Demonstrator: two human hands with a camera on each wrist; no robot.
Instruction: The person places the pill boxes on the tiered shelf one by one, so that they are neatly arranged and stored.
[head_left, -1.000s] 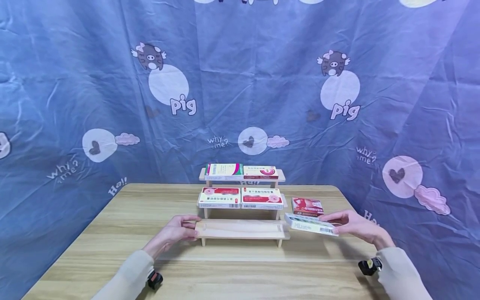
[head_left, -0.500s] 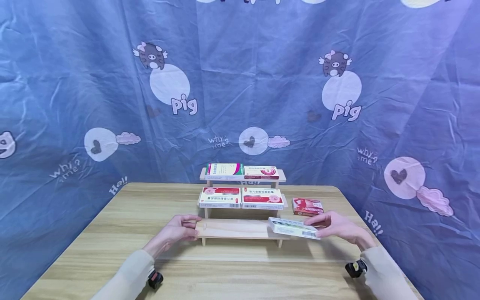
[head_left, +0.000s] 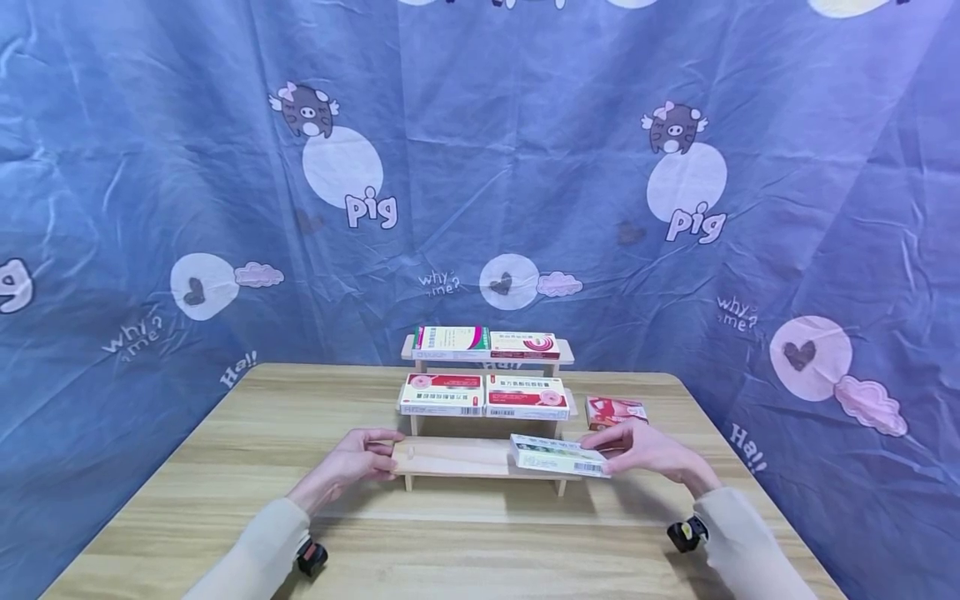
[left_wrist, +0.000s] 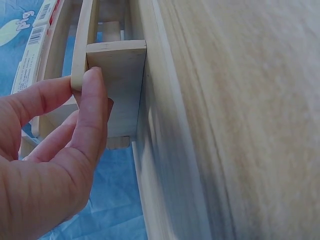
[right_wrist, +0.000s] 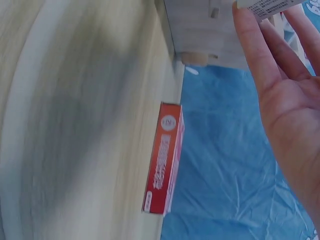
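A stepped wooden display rack (head_left: pixel 457 458) stands on the table. At the left end of its lowest shelf, my left hand (head_left: pixel 358 457) pinches the board's edge between thumb and fingers; the left wrist view shows the fingertips on the shelf end. My right hand (head_left: pixel 645 450) holds a white and green medicine box (head_left: pixel 558 456) by its right end, tilted over the right part of that shelf. In the right wrist view only a printed corner of this box (right_wrist: pixel 272 7) shows at the fingertips.
On the middle shelf lie two red and white medicine boxes (head_left: pixel 527 395). The top shelf bears a green and white box (head_left: pixel 450 340) and a maroon and white box (head_left: pixel 523 343). A red box (head_left: pixel 615 411) lies on the table (head_left: pixel 450 550), right of the rack. Behind hangs a blue curtain (head_left: pixel 480 167).
My right hand has carried the white and green box leftward, from beside the rack to over the lowest shelf. The left hand has stayed on the shelf end.
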